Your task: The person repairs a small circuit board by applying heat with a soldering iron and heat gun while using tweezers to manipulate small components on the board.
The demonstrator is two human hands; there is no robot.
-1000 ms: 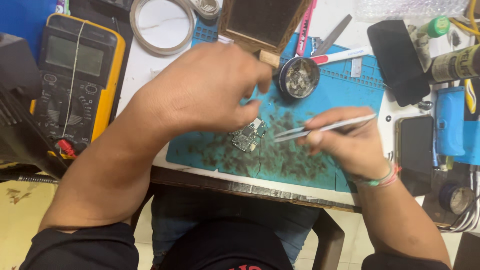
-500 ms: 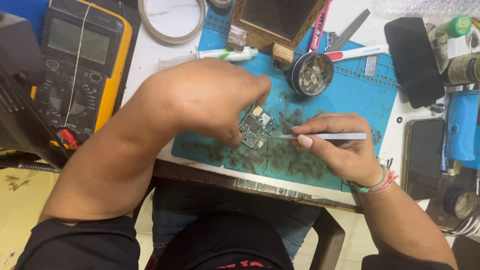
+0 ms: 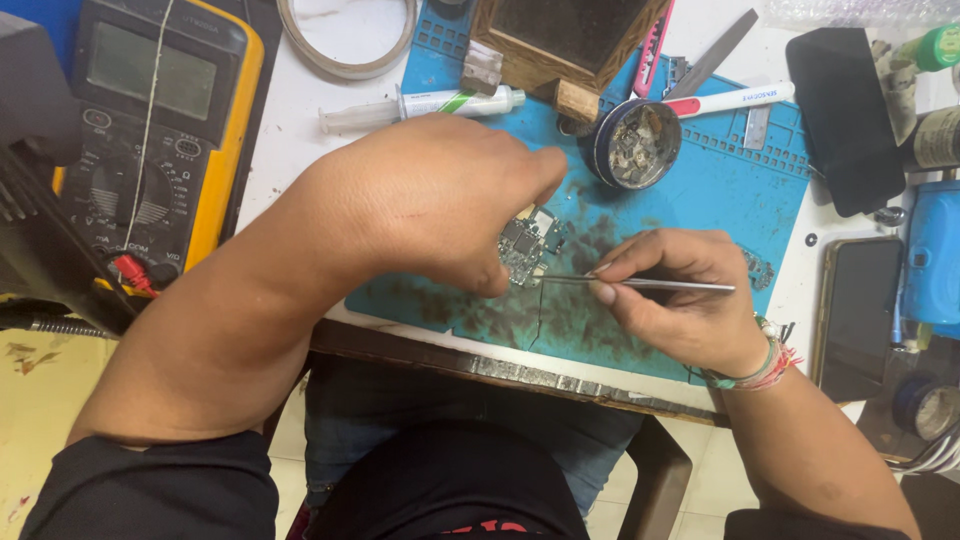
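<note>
Tweezers (image 3: 640,284) seemingly nearer circuit board (image 3: 527,243) now

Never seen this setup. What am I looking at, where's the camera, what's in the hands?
No machine here: one person works with bare hands, filmed by a camera worn on the head and looking down at a bench. The left hand pins a small circuit board onto a stained blue work mat. The right hand holds metal tweezers, tips pointing at the board's lower edge. Around them lie a yellow multimeter, a syringe, a round tin of small parts, a tape ring, a wooden block and a dark phone.
</note>
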